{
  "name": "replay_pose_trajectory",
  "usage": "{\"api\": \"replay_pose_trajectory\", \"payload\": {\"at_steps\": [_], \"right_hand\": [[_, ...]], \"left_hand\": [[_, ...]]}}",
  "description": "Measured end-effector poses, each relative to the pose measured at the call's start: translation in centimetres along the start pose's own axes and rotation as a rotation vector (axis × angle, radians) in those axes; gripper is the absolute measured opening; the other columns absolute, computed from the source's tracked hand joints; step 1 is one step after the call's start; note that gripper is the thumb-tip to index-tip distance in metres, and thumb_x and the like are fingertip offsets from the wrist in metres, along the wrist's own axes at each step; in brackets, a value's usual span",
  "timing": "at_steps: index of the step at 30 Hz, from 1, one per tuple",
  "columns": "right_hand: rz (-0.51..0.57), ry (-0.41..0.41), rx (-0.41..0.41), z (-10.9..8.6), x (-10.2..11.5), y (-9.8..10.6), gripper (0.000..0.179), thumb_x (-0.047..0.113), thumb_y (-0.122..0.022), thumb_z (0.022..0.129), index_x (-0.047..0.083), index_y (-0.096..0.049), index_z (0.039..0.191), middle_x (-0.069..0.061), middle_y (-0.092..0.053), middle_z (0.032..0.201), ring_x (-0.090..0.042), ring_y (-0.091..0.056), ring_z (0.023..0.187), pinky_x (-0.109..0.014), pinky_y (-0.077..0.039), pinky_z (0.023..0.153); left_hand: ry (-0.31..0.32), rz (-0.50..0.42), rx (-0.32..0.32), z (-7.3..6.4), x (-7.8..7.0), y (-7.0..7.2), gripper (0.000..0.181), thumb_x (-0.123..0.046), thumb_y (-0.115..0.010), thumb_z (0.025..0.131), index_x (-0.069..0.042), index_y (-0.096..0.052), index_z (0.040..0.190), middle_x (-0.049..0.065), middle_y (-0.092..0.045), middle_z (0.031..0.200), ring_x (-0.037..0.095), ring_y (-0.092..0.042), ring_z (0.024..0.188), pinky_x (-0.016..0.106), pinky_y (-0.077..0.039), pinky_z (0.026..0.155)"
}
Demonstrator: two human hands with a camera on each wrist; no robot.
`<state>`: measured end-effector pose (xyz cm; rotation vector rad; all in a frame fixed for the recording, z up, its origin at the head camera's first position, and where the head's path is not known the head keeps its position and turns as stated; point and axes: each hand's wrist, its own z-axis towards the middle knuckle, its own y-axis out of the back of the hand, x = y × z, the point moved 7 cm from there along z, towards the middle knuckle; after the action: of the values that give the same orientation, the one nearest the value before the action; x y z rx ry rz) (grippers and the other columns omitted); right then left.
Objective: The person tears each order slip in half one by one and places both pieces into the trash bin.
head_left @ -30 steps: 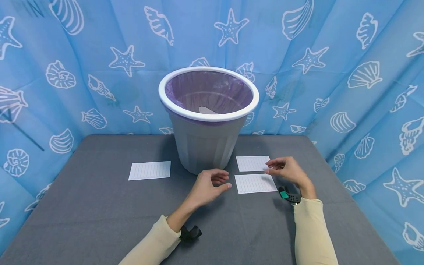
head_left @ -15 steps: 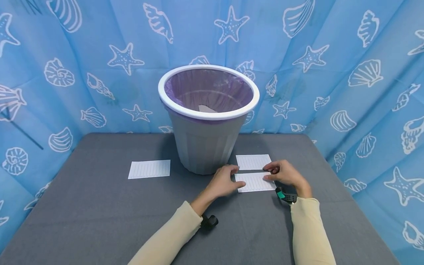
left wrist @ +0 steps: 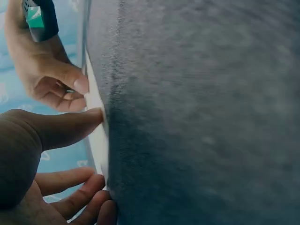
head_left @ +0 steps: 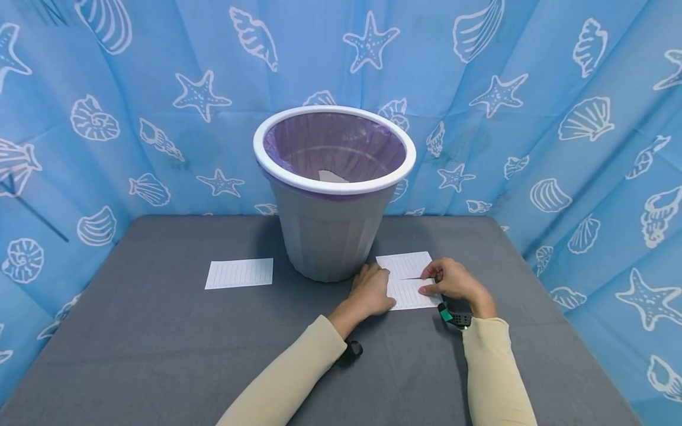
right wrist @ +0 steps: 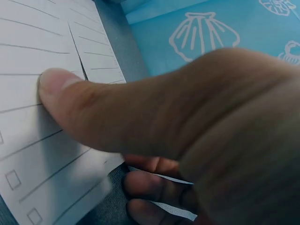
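Observation:
Two white lined paper cards lie close together right of the bin, the back card [head_left: 402, 264] slanted and meeting the front card [head_left: 412, 294] at a narrow wedge-shaped gap. My left hand [head_left: 370, 291] spans their left ends and hides part of them; in the left wrist view its thumb touches the white card edge [left wrist: 97, 140] and its fingertips meet the table. My right hand [head_left: 453, 279] is at their right ends. In the right wrist view its thumb presses on the front card [right wrist: 28, 93], while the other fingers are loosely bent past the card's edge.
A grey wastebasket [head_left: 327, 236] with a white rim and purple liner stands just behind my left hand. A white paper piece [head_left: 331, 176] is inside it. Another lined card [head_left: 240, 274] lies left of the bin on the grey table [head_left: 160, 343]. A blue shell-print curtain [head_left: 213, 148] hangs behind.
My left hand has moved right, from beside the cards onto their left ends. My right hand has come slightly left and nearer. The back card has turned, its left end closer to the front card.

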<state>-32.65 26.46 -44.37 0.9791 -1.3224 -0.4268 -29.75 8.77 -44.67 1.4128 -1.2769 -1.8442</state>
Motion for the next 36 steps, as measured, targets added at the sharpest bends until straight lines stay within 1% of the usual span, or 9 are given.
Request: {"api": "replay_pose_trajectory", "payload": {"at_steps": [4,10,14,17,19,24,28,31,36], "right_hand": [[0.016,-0.004,0.016,0.0,0.1,-0.1,0.021,0.007,-0.086,0.079,-0.001,-0.069,0.087,-0.004,-0.063,0.076,-0.017,-0.052,0.067,-0.032,-0.046,0.061],[0.042,0.0,0.018,0.1,0.2,-0.1,0.024,0.006,-0.085,0.08,0.001,-0.063,0.084,-0.004,-0.057,0.076,-0.018,-0.049,0.068,-0.03,-0.042,0.061],[0.079,0.027,0.02,0.2,0.3,-0.1,0.023,0.005,-0.083,0.082,0.001,-0.061,0.082,-0.003,-0.057,0.075,-0.018,-0.05,0.068,-0.029,-0.042,0.061],[0.093,0.054,0.031,0.3,0.5,-0.1,0.015,0.005,-0.081,0.085,0.001,-0.067,0.085,-0.004,-0.062,0.078,-0.019,-0.053,0.071,-0.03,-0.045,0.064],[0.099,0.062,0.041,0.3,0.7,-0.1,0.009,0.006,-0.079,0.087,0.001,-0.072,0.09,-0.005,-0.067,0.083,-0.019,-0.055,0.073,-0.031,-0.046,0.065],[0.136,0.061,0.06,0.0,1.7,0.1,0.012,0.008,-0.076,0.091,-0.001,-0.077,0.099,-0.008,-0.071,0.09,-0.02,-0.057,0.076,-0.03,-0.048,0.065],[0.168,0.074,0.079,-0.1,3.0,0.4,0.015,0.012,-0.074,0.094,-0.001,-0.078,0.1,-0.007,-0.072,0.091,-0.019,-0.059,0.076,-0.029,-0.049,0.067],[0.185,0.092,0.08,-0.2,4.0,0.6,0.016,0.014,-0.073,0.095,0.0,-0.078,0.101,-0.007,-0.072,0.091,-0.018,-0.06,0.077,-0.029,-0.049,0.068],[0.201,0.133,0.041,-0.4,5.9,1.3,0.017,0.012,-0.075,0.093,-0.001,-0.077,0.103,-0.007,-0.074,0.093,-0.018,-0.062,0.077,-0.028,-0.05,0.067]], "left_hand": [[-0.007,0.015,0.01,0.1,-0.1,0.1,0.045,-0.023,-0.084,0.081,-0.004,-0.07,0.119,0.01,-0.059,0.116,0.029,-0.052,0.111,0.047,-0.046,0.094],[0.002,-0.077,-0.003,0.2,0.0,0.5,0.04,-0.016,-0.087,0.073,-0.006,-0.075,0.109,0.008,-0.061,0.107,0.029,-0.053,0.107,0.044,-0.046,0.091],[0.002,-0.1,-0.014,0.4,0.1,0.6,0.03,-0.014,-0.087,0.072,-0.008,-0.076,0.1,0.006,-0.059,0.101,0.028,-0.053,0.103,0.04,-0.046,0.087],[-0.008,-0.099,-0.028,0.5,0.2,0.5,0.026,-0.013,-0.084,0.076,-0.008,-0.075,0.1,0.005,-0.059,0.099,0.026,-0.053,0.1,0.038,-0.045,0.085],[-0.02,-0.128,-0.045,0.6,0.3,0.5,0.02,-0.013,-0.081,0.081,-0.007,-0.074,0.1,0.005,-0.06,0.097,0.024,-0.054,0.096,0.035,-0.045,0.082],[-0.055,-0.314,-0.094,0.4,0.8,0.7,0.008,-0.012,-0.069,0.095,-0.006,-0.074,0.099,0.003,-0.067,0.091,0.017,-0.062,0.084,0.028,-0.048,0.073],[-0.07,-0.42,-0.135,-0.1,1.1,1.7,0.013,-0.016,-0.066,0.1,-0.008,-0.075,0.102,0.002,-0.072,0.096,0.017,-0.066,0.09,0.03,-0.051,0.079],[-0.073,-0.439,-0.164,-0.8,1.1,2.8,0.016,-0.019,-0.064,0.101,-0.009,-0.076,0.107,0.004,-0.073,0.103,0.02,-0.067,0.097,0.034,-0.052,0.085],[-0.091,-0.461,-0.195,-2.3,1.0,4.8,0.02,-0.019,-0.063,0.102,-0.007,-0.076,0.111,0.006,-0.073,0.107,0.023,-0.067,0.1,0.038,-0.052,0.088]]}}
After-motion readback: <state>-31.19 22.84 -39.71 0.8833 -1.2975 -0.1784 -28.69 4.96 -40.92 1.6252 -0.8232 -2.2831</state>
